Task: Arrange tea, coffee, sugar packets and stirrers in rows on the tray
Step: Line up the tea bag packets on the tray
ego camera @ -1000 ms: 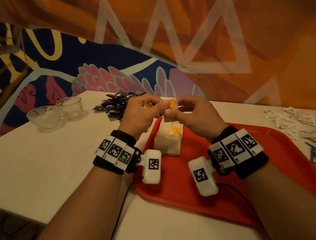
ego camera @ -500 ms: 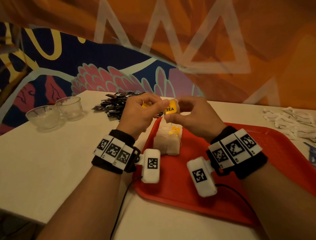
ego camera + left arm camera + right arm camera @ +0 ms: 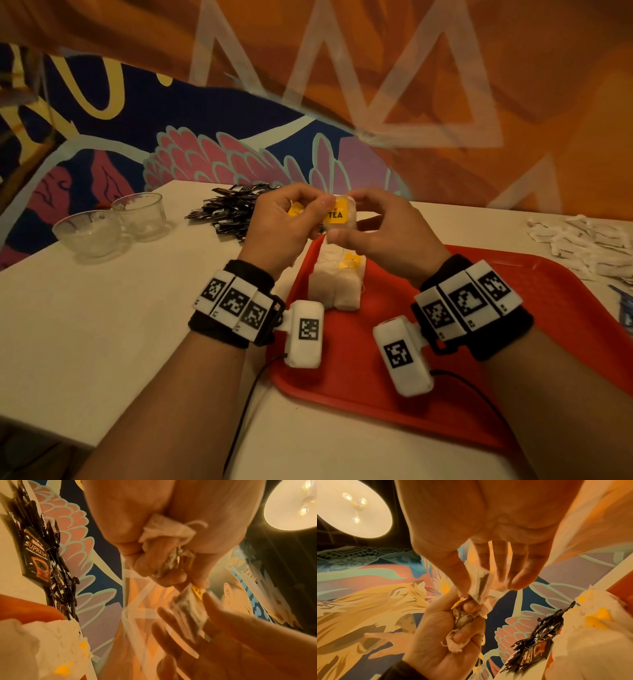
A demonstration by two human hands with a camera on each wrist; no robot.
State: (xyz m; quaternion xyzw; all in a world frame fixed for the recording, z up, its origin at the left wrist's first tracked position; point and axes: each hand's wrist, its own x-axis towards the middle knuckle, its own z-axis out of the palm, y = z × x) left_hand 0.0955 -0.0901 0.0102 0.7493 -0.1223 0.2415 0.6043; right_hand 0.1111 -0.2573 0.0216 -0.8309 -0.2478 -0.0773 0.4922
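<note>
- Table [image 3: 102,342]: pale top; everything sits on it. I am looking down over both wrists.
- Tray [image 3: 513,342]: red, near the table's front edge, mostly bare. It holds only a short clump of tea bags [image 3: 337,286] near its far-left corner.
- Coffee sachets [image 3: 233,209]: dark heap near the table's far edge, left of the tray, untouched. Sugar packets [image 3: 589,240]: white heap near the table's right edge, beyond the tray's far-right corner. I can't pick out the stirrers for certain.
- Two glass cups [image 3: 113,226] stand near the table's left edge, well clear of the tray.
- Left hand [image 3: 281,229]: raised above the tray's far-left corner, fingers curled round a small bunch of tea bags [image 3: 462,622], strings trailing.
- Right hand [image 3: 383,236]: thumb and forefinger pinch a single tea bag [image 3: 339,216] by its top, yellow TEA tag towards me; other fingers loose and spread.
- Step, as I judge it: peeling one bag off the left-hand bunch; tea row only just begun.
- Next move calls for freeing the string cleanly, then laying the bag flat beside the clump, in line with it. Tangled strings could drag neighbours.
</note>
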